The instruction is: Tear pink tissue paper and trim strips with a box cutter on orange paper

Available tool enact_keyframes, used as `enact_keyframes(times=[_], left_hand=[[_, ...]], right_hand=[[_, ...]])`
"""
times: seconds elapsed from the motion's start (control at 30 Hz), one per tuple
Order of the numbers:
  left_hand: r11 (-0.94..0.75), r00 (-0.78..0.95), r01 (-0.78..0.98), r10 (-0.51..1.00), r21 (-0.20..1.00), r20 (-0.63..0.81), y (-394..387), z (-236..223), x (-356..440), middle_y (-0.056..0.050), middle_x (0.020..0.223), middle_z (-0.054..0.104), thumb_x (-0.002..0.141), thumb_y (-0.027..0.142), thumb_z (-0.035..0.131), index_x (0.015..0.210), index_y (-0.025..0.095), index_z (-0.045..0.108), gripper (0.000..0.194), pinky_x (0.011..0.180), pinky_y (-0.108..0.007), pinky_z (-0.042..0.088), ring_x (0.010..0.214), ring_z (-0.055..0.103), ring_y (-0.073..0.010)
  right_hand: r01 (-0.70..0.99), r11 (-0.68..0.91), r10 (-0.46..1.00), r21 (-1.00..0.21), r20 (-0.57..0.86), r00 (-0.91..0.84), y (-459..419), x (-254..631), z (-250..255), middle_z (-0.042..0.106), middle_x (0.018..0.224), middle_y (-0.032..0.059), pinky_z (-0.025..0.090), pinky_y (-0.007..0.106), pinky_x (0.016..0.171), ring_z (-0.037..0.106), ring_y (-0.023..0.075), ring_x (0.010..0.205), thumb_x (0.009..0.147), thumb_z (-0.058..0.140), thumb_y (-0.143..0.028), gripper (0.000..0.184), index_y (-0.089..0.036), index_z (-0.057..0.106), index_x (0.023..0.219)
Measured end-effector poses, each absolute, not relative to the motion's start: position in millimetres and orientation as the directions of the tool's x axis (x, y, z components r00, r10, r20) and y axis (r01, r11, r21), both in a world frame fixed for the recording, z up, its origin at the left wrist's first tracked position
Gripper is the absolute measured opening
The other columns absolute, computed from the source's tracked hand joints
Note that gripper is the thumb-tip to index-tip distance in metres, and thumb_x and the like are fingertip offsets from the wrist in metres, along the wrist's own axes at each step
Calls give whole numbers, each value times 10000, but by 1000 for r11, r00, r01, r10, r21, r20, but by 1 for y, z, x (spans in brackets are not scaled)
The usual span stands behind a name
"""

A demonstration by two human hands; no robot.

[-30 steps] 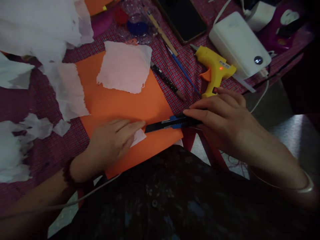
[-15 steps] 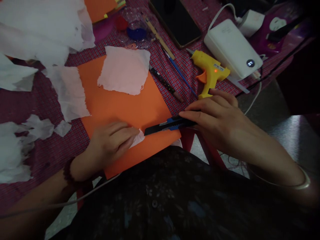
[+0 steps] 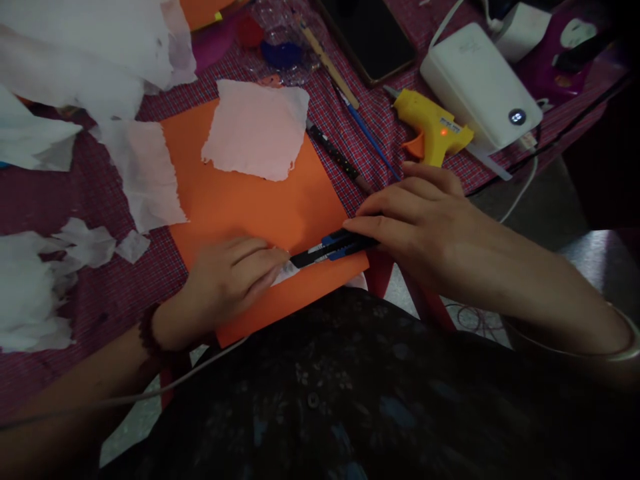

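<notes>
My right hand grips a black and blue utility knife whose tip lies on an orange card sheet. My left hand lies on the near part of that sheet, fingers together, pressing down a small white paper scrap right at the knife's tip. A square of white tissue paper rests on the far part of the orange sheet.
Torn white tissue lies over the red checked cloth at left. A yellow glue gun, a white power bank, a dark phone, pencils and a brush sit at right. A cable crosses my lap.
My right hand has slid the knife a little left, so its tip now meets my left fingertips and the scrap. The view shifted slightly.
</notes>
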State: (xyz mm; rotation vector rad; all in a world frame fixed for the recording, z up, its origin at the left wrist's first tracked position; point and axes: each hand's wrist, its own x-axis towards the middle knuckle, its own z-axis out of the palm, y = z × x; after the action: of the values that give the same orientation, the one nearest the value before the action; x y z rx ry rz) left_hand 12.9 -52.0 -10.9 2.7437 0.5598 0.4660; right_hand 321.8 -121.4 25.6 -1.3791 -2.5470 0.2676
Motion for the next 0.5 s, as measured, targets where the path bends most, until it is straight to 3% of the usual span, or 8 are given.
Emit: enact_keyframes(times=[0.13, 0.3, 0.4, 0.5], left_hand=[[-877, 845, 358, 450, 320, 287, -53, -13, 15, -78, 1001, 790, 1035, 149, 519, 1148, 172, 661, 184, 711, -305, 564, 827, 740, -193], [-806, 827, 467, 544, 364, 144, -54, -18, 15, -103, 1093, 791, 1054, 216, 428, 1195, 175, 688, 299, 836, -353, 597, 970, 755, -229], [-770, 828, 480, 556, 420, 74, -48, -13, 17, -108, 1052, 782, 1059, 264, 426, 1152, 157, 690, 299, 782, -344, 573, 926, 740, -234], [-774, 877, 448, 477, 448, -54, -37, 0, 23, -72, 913, 744, 1069, 275, 406, 1031, 164, 687, 305, 699, -322, 521, 807, 698, -210]], right_hand=[[777, 541, 835, -322, 89, -544, -120, 319, 23, 725, 1192, 51, 364, 582, 1175, 652, 264, 1113, 1041, 430, -150, 400, -303, 684, 1309], [752, 546, 823, -369, 70, -563, -122, 319, 20, 731, 1186, 83, 438, 528, 1066, 649, 271, 1080, 1027, 491, -178, 373, -280, 692, 1325], [746, 555, 808, -369, 24, -589, -123, 319, 21, 724, 1203, 111, 492, 462, 954, 644, 269, 1068, 1039, 454, -165, 389, -245, 677, 1347], [744, 558, 805, -367, 21, -593, -124, 319, 20, 716, 1221, 130, 504, 443, 924, 642, 267, 1074, 1046, 425, -147, 402, -215, 670, 1357]])
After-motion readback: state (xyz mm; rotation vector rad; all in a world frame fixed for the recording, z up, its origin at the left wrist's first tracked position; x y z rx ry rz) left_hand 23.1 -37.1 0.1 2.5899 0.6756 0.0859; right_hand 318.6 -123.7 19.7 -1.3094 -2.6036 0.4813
